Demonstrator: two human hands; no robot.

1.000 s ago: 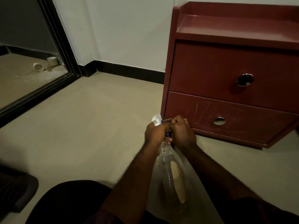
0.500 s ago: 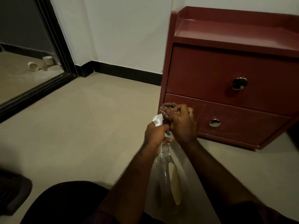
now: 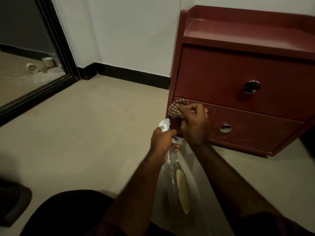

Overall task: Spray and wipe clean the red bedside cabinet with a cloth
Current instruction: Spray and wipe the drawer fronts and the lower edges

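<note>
Our right hand (image 3: 194, 124), grip bunched on the checked red-and-white cloth (image 3: 177, 109), was nearer the red bedside cabinet (image 3: 230, 72), at its lower drawer (image 3: 252, 123); our left hand (image 3: 162, 142) clasped the clear plastic spray bottle (image 3: 172, 162), long axis toward us.

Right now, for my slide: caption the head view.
Left hand grips spray bottle; right hand holds checked cloth by red cabinet.

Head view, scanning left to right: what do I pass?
White cups, black door frame, left hand gripping spray bottle, right hand gripping cloth, lower drawer knob, upper drawer knob.
</note>
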